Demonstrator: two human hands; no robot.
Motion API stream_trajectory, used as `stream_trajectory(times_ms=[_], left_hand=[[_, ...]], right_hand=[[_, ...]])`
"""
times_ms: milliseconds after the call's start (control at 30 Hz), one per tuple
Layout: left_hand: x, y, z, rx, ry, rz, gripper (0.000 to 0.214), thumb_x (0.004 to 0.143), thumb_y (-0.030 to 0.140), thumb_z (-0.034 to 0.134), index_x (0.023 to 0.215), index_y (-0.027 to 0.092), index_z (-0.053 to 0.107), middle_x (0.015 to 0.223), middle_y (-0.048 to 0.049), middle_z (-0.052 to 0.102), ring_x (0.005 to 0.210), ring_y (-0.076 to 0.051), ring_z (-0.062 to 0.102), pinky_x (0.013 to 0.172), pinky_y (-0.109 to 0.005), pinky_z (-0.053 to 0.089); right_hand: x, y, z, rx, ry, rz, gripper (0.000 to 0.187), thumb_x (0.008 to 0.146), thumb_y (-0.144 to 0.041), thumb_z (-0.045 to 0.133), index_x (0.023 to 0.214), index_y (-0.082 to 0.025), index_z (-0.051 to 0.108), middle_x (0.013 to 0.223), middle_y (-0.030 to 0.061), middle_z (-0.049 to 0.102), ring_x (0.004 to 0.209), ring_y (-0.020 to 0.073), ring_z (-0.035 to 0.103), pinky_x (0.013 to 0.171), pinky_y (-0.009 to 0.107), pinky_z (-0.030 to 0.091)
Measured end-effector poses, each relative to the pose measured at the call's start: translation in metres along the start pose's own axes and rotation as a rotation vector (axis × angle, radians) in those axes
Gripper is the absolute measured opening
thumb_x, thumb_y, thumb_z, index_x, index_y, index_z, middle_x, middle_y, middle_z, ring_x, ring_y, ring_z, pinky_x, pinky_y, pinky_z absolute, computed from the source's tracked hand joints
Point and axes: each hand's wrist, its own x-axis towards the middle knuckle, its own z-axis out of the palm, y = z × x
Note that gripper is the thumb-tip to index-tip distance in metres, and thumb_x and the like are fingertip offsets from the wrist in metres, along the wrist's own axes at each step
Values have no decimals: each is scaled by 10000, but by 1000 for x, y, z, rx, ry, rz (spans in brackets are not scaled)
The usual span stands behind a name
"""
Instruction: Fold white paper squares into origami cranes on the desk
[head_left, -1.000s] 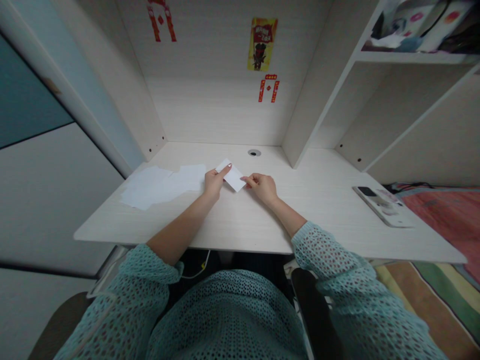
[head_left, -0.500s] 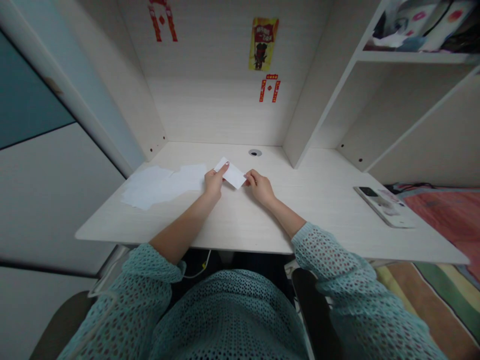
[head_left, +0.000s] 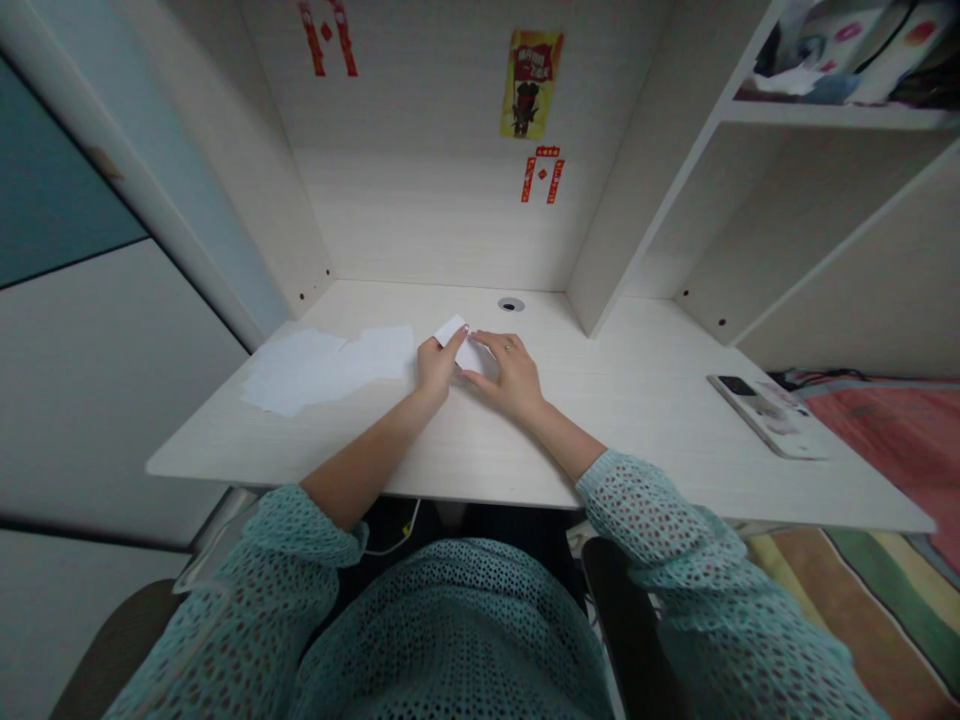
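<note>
Spanning the alcove, a pale wood-grain counter point(head_left: 645, 400) is recorded, closed in by side panels and by a shelf point(head_left: 825, 112) at upper right.

Item: loose white sheets point(head_left: 322, 365), overlapped and lying flat on the left part of the counter, just beside the left hand.

Item: phone point(head_left: 765, 412), laid flat well apart to the right, near the counter's edge.

Item: right hand point(head_left: 511, 375), laid palm-down with the fingers spread; no grip is closed, and the paper is only pressed from above.

Item: left hand point(head_left: 433, 367), its grip pinched on the paper's near-left end, with the forefinger stretched along the edge.

Item: small folded white paper point(head_left: 453, 331), held down on the counter between the two hands, near mid-counter and in front of the cable hole point(head_left: 511, 304). Much of it is hidden under the right fingers.

Risk noted: if the flat palm is slid while the pinch is slackened, the layers may be shifted and a crease set crooked. The loose sheets could also be brushed off the edge by the left forearm.
</note>
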Motion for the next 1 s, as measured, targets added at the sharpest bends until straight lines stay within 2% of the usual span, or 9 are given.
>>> stream_trajectory(times_ms=[67, 167, 333, 433, 533, 633, 833, 933, 1000], left_hand=[[-2, -1, 1, 26, -32, -18, 388, 613, 465, 713, 771, 114, 666, 708, -60, 649, 636, -151, 574, 548, -232, 402], [-3, 0, 0, -15, -77, -83, 406, 615, 471, 713, 804, 114, 670, 717, -66, 651, 635, -151, 574, 554, -239, 412], [-8, 9, 1, -42, -236, -131, 400, 609, 437, 737, 871, 139, 683, 899, -95, 682, 815, -175, 611, 698, -251, 452], [-10, 11, 0, -13, -317, -130, 390, 619, 386, 745, 941, 173, 685, 986, -85, 682, 921, -185, 605, 759, -251, 438], [-10, 11, -3, 7, -309, -148, 427, 630, 345, 743, 1017, 180, 668, 980, -86, 687, 925, -182, 611, 783, -265, 429], [-10, 9, -3, 14, -319, -164, 471, 619, 332, 750, 1051, 174, 651, 955, -93, 692, 891, -181, 620, 792, -282, 431], [-10, 3, 2, 14, -520, -76, 396, 545, 293, 787, 889, 136, 669, 918, -100, 690, 831, -179, 623, 799, -295, 444], [-6, -1, -1, -10, -496, -95, 424, 588, 311, 756, 964, 140, 662, 933, -103, 688, 803, -182, 627, 760, -305, 465], [-2, -4, -6, -15, -402, -127, 404, 608, 330, 738, 953, 132, 665, 914, -110, 690, 751, -188, 629, 705, -314, 479]], right_hand=[[-1, -3, 3, -31, -25, 4, 587, 784, -501, 573, 1277, -205, 458, 1246, 100, 557, 1123, 285, 470, 956, 435, 383], [-2, 3, 7, -41, -31, 65, 525, 823, -414, 537, 1291, -196, 444, 1247, 104, 558, 1122, 281, 488, 946, 436, 398], [-3, 15, 9, 116, -35, 164, 448, 860, -332, 470, 1296, -234, 448, 1338, 79, 504, 1125, 253, 536, 955, 421, 407], [-3, 19, 9, 271, 6, 264, 351, 891, -330, 406, 1213, -258, 525, 1237, 49, 592, 1058, 221, 587, 918, 383, 435], [-2, 22, 9, 353, 59, 353, 321, 893, -353, 383, 1108, -237, 592, 1053, 46, 677, 923, 199, 632, 834, 338, 468], [-2, 25, 11, 409, 68, 380, 285, 860, -367, 434, 995, -220, 637, 955, 43, 695, 860, 187, 640, 796, 314, 478], [-2, 31, 13, 498, 83, 414, 220, 752, -358, 576, 884, -205, 663, 918, 47, 700, 823, 178, 647, 766, 295, 483], [1, 39, 11, 528, 166, 495, 296, 764, -445, 548, 845, -178, 647, 824, 56, 689, 721, 168, 625, 644, 264, 467], [3, 47, 9, 525, 213, 588, 352, 763, -492, 524, 841, -164, 626, 714, 44, 660, 619, 152, 578, 547, 245, 426]])
